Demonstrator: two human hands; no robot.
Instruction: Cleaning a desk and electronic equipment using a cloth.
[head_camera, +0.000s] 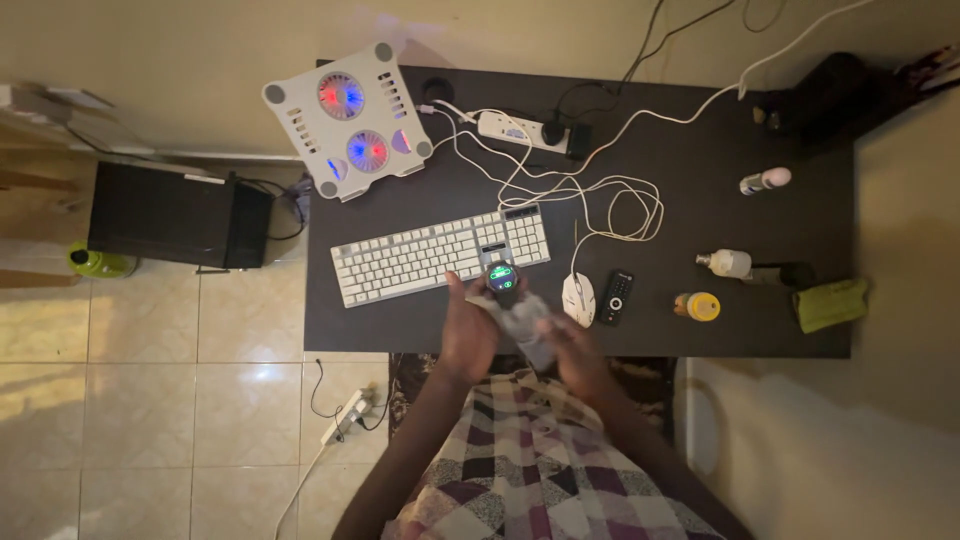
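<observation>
The left hand is curled around the lower part of a small dark gadget with a round lit screen, holding it upright just above the near edge of the desk. The right hand is partly closed on a pale crumpled cloth that sits between the two hands and reaches up against the gadget; how tightly those fingers grip I cannot tell.

Just beyond the left hand lies a white keyboard, its end almost behind the gadget. Right beside the right hand, on its outer side, is a white mouse, then a small black remote. Further out that way stand a yellow-lidded jar, a pale bottle and a green cloth. Well beyond the left hand a white cooling stand with red and blue lit fans hangs over the desk's far corner, and white cables loop from a power strip beyond the keyboard.
</observation>
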